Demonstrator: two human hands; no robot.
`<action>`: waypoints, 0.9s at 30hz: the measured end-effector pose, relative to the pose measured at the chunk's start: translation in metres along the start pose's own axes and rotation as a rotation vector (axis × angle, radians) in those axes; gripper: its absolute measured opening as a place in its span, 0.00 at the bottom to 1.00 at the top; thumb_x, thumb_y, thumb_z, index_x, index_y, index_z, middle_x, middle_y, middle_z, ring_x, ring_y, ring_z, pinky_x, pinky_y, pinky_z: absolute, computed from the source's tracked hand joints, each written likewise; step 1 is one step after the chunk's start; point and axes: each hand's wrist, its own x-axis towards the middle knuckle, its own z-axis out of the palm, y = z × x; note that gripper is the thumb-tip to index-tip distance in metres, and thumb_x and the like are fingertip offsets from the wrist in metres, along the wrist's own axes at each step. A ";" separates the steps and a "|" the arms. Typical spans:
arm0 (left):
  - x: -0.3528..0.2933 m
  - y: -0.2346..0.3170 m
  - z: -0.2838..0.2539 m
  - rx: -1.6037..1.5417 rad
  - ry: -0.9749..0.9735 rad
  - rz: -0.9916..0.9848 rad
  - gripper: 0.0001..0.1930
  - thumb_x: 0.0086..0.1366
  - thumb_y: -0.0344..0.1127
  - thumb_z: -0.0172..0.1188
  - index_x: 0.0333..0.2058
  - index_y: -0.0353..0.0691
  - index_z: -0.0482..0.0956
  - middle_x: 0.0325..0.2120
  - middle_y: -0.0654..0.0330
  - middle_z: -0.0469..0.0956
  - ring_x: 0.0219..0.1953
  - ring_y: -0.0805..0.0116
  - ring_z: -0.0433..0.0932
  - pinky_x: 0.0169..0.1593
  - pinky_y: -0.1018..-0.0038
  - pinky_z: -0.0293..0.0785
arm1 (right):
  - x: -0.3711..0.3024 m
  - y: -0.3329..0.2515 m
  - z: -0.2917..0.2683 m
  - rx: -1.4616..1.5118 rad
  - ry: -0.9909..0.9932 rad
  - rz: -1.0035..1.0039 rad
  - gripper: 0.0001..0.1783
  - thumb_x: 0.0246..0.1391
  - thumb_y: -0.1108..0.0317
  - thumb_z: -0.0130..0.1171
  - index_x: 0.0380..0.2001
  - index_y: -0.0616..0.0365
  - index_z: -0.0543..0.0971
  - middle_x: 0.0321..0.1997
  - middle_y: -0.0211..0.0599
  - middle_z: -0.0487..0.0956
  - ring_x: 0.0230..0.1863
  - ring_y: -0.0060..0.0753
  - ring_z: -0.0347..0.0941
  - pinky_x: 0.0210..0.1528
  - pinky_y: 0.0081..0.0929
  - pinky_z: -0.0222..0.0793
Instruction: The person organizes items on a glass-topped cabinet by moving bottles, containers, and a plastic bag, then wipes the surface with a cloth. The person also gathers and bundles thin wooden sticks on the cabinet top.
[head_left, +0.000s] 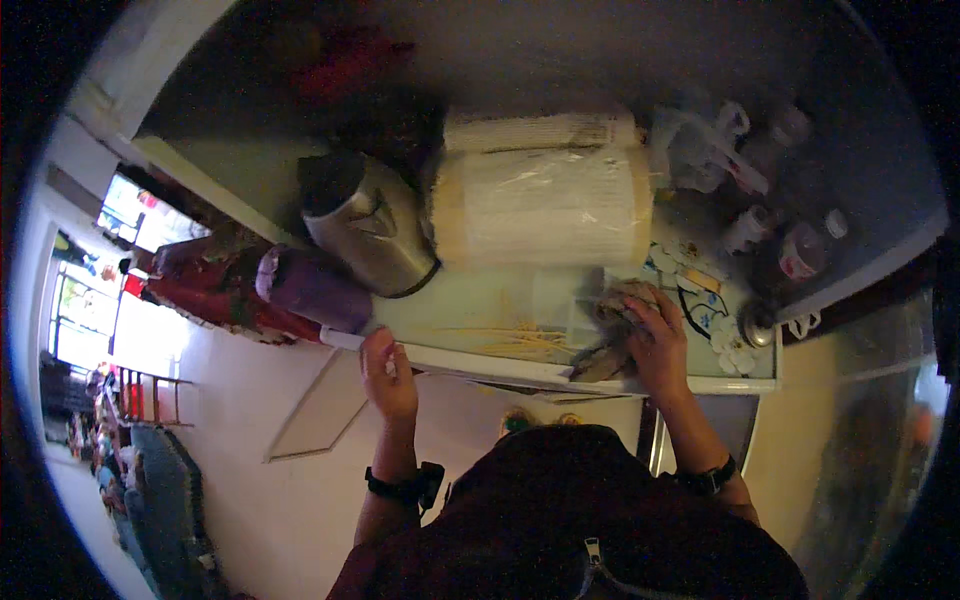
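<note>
My right hand (pixel 657 345) is closed on a crumpled grey-brown cloth (pixel 603 362), pressed to the pale shelf top (pixel 480 300) near its front edge. Part of the cloth trails out to the left, under the palm. Several thin wooden sticks (pixel 520 342) lie just left of it. By the front edge on the left is my left hand (pixel 388 375), its fingers curled together and nothing visible in them. Nearest to it is a purple cylindrical container (pixel 312 290). Beyond that stands a steel thermos jug (pixel 370 225) with a dark top.
A wide plastic-wrapped pale bundle (pixel 545 195) sits at the back centre. To the right are clear plastic bags (pixel 690 150), small bottles (pixel 803 252), white flower-shaped pieces (pixel 735 355) and a round metal object (pixel 758 325). Side panels bound the shelf; a red patterned item (pixel 215 285) is at the left.
</note>
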 end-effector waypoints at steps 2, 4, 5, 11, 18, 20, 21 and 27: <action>0.005 -0.015 -0.010 -0.004 0.134 -0.233 0.27 0.60 0.23 0.62 0.58 0.37 0.66 0.55 0.52 0.68 0.55 0.60 0.70 0.54 0.67 0.72 | 0.001 0.000 -0.002 -0.131 0.043 -0.108 0.38 0.38 0.86 0.59 0.57 0.46 0.75 0.65 0.48 0.65 0.66 0.55 0.60 0.62 0.41 0.64; 0.016 -0.030 -0.022 -0.089 0.216 -0.365 0.35 0.57 0.22 0.65 0.62 0.40 0.60 0.59 0.52 0.63 0.57 0.59 0.67 0.57 0.64 0.70 | 0.001 -0.001 -0.004 -0.049 0.032 -0.127 0.35 0.42 0.79 0.62 0.58 0.50 0.73 0.69 0.50 0.60 0.69 0.56 0.56 0.66 0.42 0.57; 0.026 -0.039 -0.031 -0.152 0.227 -0.376 0.39 0.55 0.22 0.66 0.63 0.41 0.56 0.60 0.53 0.61 0.58 0.59 0.66 0.58 0.62 0.68 | 0.001 -0.002 -0.003 -0.060 0.038 -0.162 0.35 0.43 0.76 0.64 0.59 0.51 0.72 0.69 0.51 0.59 0.69 0.56 0.55 0.67 0.43 0.55; 0.073 -0.062 -0.036 -0.328 0.152 -0.369 0.48 0.48 0.27 0.74 0.64 0.40 0.52 0.60 0.53 0.62 0.59 0.58 0.66 0.61 0.59 0.65 | 0.000 -0.004 -0.006 -0.107 0.084 -0.248 0.39 0.46 0.57 0.70 0.62 0.48 0.69 0.72 0.55 0.54 0.70 0.61 0.52 0.70 0.55 0.44; 0.094 -0.060 -0.026 -0.062 0.141 -0.479 0.51 0.44 0.33 0.77 0.63 0.34 0.54 0.57 0.51 0.66 0.58 0.57 0.67 0.61 0.63 0.65 | -0.016 -0.035 -0.035 -0.162 0.173 -0.290 0.37 0.45 0.56 0.71 0.60 0.51 0.71 0.71 0.51 0.57 0.70 0.58 0.54 0.69 0.55 0.47; 0.095 -0.057 -0.033 -0.046 0.137 -0.439 0.51 0.44 0.34 0.77 0.63 0.34 0.54 0.57 0.50 0.65 0.58 0.56 0.67 0.61 0.62 0.65 | -0.023 -0.050 -0.039 -0.108 0.188 -0.315 0.37 0.44 0.58 0.71 0.59 0.53 0.72 0.70 0.50 0.59 0.69 0.57 0.56 0.68 0.52 0.51; 0.095 -0.054 -0.038 -0.039 0.134 -0.416 0.51 0.44 0.34 0.77 0.64 0.34 0.54 0.57 0.50 0.65 0.58 0.56 0.67 0.61 0.62 0.65 | -0.026 -0.059 -0.038 -0.085 0.197 -0.320 0.37 0.44 0.59 0.72 0.58 0.54 0.72 0.69 0.50 0.60 0.68 0.57 0.56 0.67 0.50 0.54; 0.068 -0.003 -0.067 -0.260 -0.087 -0.199 0.52 0.43 0.36 0.78 0.64 0.34 0.54 0.57 0.47 0.65 0.58 0.54 0.67 0.58 0.60 0.67 | -0.031 -0.141 0.031 0.340 -0.185 -0.223 0.54 0.41 0.57 0.76 0.67 0.60 0.56 0.69 0.48 0.60 0.68 0.45 0.59 0.67 0.42 0.55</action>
